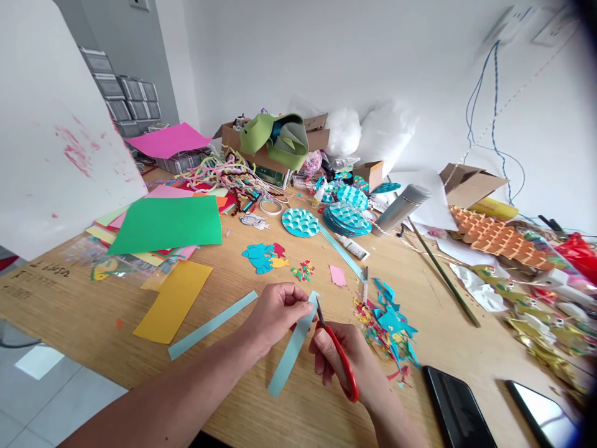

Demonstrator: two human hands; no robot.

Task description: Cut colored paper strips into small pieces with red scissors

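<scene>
My left hand (275, 311) pinches the top end of a light blue paper strip (291, 354) that hangs down over the wooden table (93, 317). My right hand (347, 364) is closed round red-handled scissors (338, 354), whose blades meet the strip's upper edge beside my left fingers. A second light blue strip (212, 325) lies flat on the table to the left of my hands.
A yellow sheet (173, 300), a green sheet (170, 224) on a paper stack, blue paper fish (261, 256), scalloped blue discs (347, 218), a pile of scraps (387, 326), a pen (365, 285), a thin stick (443, 274) and two phones (457, 407) lie around. Boxes stand at the back.
</scene>
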